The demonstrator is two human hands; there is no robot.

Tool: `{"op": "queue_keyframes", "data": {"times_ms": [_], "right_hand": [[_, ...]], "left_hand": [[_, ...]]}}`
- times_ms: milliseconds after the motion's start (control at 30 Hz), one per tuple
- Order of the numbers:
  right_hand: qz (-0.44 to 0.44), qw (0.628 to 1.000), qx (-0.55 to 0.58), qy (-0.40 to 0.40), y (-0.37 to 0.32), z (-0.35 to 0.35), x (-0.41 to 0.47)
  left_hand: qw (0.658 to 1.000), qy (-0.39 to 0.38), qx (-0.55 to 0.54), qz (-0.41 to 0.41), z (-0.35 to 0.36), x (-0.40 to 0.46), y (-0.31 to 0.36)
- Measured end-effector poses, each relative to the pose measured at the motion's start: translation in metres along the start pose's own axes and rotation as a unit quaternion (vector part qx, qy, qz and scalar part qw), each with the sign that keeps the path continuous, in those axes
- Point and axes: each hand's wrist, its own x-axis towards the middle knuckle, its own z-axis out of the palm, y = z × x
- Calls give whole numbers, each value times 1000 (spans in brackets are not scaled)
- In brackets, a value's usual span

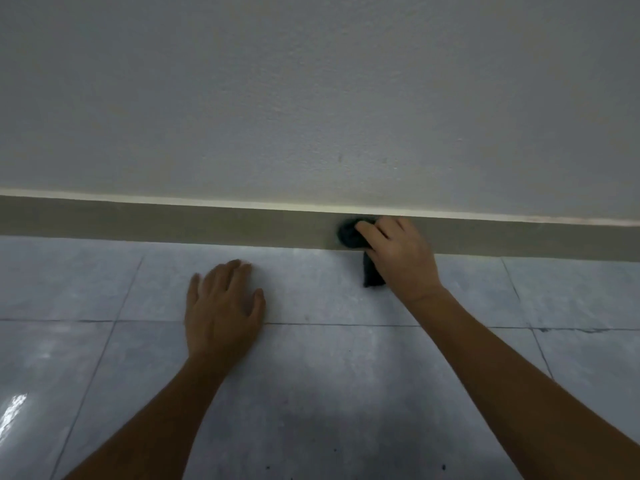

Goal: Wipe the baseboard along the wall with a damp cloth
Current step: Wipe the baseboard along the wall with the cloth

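Observation:
A grey-beige baseboard runs across the view at the foot of a pale textured wall. My right hand grips a dark bunched cloth and presses it against the baseboard right of centre; a tail of the cloth hangs down to the floor below my palm. My left hand lies flat on the tiled floor, fingers spread, a short way in front of the baseboard and to the left of the cloth. It holds nothing.
The floor is glossy grey-blue tile with thin dark grout lines and a few small dark specks near the bottom edge. A bright reflection shows at the lower left. The baseboard continues out of view on both sides.

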Motion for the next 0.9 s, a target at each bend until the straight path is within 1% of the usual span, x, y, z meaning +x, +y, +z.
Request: {"op": "queue_keyframes", "data": {"times_ms": [67, 133, 200, 300, 367, 467, 567, 633, 700, 767, 833, 900], "right_hand": [[17, 999, -13, -40, -12, 15, -10], [40, 996, -23, -72, -15, 20, -17], [43, 998, -14, -41, -18, 19, -12], [-9, 1000, 4, 20, -37, 22, 13], [-49, 998, 12, 25, -59, 30, 25], [-83, 996, -6, -21, -79, 39, 29], [-101, 992, -36, -71, -60, 33, 15], [-88, 990, -56, -99, -28, 21, -4], [-57, 985, -94, -130, 13, 5, -30], [19, 975, -131, -181, 49, -12, -55], [90, 962, -141, -214, 67, -21, -66], [106, 964, -131, -204, 62, -16, -65]], "left_hand": [[999, 8, 3, -51, -4, -3, -25], [997, -5, 1, -75, -3, -6, -38], [997, -19, -4, -79, 1, -5, -42], [996, -19, -9, -82, 3, -3, -39], [997, -16, -19, -78, 1, -4, -41], [997, -16, -32, -73, 0, -5, -41], [997, -12, -34, -70, -1, -3, -41], [997, -14, -33, -72, 0, -4, -41], [997, -13, -30, -74, 0, -4, -41], [997, -16, -28, -76, 1, -3, -41], [997, -15, -25, -76, 1, -2, -42], [997, -13, -23, -74, 1, -3, -40]]}}
